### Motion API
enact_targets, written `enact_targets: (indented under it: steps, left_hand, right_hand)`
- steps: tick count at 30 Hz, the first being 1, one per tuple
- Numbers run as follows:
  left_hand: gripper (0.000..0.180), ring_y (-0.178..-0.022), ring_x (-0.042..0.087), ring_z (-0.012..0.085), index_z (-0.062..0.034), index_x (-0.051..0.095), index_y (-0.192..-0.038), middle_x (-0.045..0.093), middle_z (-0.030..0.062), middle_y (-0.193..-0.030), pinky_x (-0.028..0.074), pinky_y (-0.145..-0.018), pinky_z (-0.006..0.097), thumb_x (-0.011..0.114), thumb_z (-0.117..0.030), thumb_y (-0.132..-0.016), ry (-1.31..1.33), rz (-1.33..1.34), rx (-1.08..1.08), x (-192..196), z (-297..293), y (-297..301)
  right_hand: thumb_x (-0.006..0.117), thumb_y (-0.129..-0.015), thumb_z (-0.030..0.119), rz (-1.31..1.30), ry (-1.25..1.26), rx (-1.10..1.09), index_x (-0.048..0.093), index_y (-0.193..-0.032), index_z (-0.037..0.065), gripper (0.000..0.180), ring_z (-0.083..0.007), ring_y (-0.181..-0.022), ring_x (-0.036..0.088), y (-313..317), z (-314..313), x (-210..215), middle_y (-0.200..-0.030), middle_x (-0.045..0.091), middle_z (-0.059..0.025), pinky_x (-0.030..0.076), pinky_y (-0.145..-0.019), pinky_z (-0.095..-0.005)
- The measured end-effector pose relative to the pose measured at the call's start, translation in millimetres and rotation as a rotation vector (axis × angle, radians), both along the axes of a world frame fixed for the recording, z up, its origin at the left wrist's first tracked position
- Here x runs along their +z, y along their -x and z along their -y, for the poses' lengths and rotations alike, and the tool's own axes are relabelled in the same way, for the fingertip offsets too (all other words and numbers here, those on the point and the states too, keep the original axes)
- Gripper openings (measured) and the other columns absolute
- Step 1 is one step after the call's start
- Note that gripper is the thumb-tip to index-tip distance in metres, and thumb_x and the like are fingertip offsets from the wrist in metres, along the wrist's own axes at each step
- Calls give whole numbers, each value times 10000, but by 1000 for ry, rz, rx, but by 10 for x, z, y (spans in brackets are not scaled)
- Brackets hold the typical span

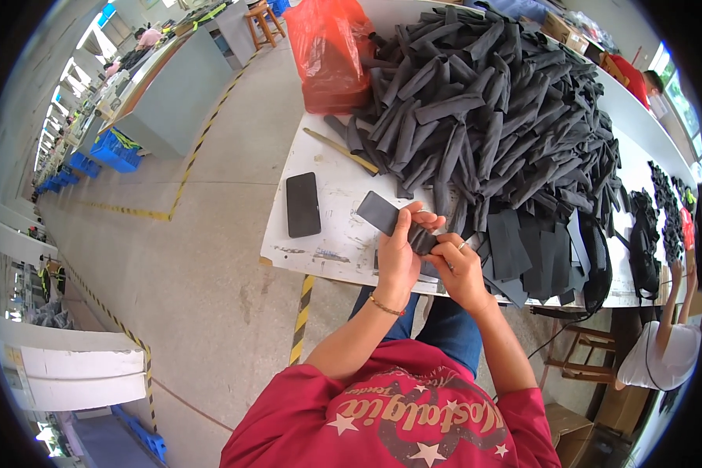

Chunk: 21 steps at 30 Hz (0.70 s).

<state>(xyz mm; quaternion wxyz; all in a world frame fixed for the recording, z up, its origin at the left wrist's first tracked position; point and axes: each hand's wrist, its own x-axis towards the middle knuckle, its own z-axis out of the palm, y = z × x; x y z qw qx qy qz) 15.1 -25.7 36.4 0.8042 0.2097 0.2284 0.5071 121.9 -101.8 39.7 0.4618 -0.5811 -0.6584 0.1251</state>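
Over the near edge of the white table [277,242], my left hand [400,248] is closed around a flat dark grey rectangular piece [377,212], which sticks out past my thumb to the upper left. A black fabric piece [422,239] sits between my two hands. My right hand [459,269] pinches its lower right side with thumb and fingers. How the grey piece and the fabric join is hidden by my fingers. Beyond my hands rises a big heap of black fabric tubes [476,101]. Flat dark grey sheets [515,249] lie overlapping to the right.
A black phone [303,204] lies left of my hands, with a narrow yellowish strip [341,150] behind it. An orange-red plastic bag [331,58] stands at the far left corner. At right are a wooden stool [581,355] and a person in white [659,355].
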Motion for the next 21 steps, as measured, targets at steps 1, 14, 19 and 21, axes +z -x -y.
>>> enact_targets:
  steps: [1,14,19,21]
  left_hand:
    - [325,-900,669,273,16,554,-1144,664,111,-910,519,-877,391,488,-274,-1013,-12,-3,1,15,0,0]
    - [346,-1138,596,334,16,573,-1126,684,141,-1008,404,-1065,434,500,-299,-1004,-185,61,79,23,-208,121]
    - [328,-1195,556,337,-8,570,-1145,668,135,-1099,397,-1077,471,503,-294,-999,-238,103,-71,-10,-159,110]
    - [318,-1126,599,317,-15,577,-1144,677,139,-1055,456,-1020,446,534,-289,-987,-176,100,-33,-51,-196,135]
  right_hand:
    - [725,-754,9,-38,12,-37,604,-849,12,154,-319,-819,612,24,14,-10,-931,603,-137,506,-695,-378]
    - [714,-863,157,-661,119,-418,650,-869,-2,172,-83,-801,525,140,30,-153,-957,563,-19,434,-700,-239]
    - [678,-895,136,-1189,317,-108,618,-958,-13,173,-110,-740,591,249,-139,-43,-858,625,-33,517,-653,-276]
    - [700,-855,51,-606,178,-360,624,-918,-16,120,-121,-705,590,268,-88,-92,-778,624,-27,493,-640,-269]
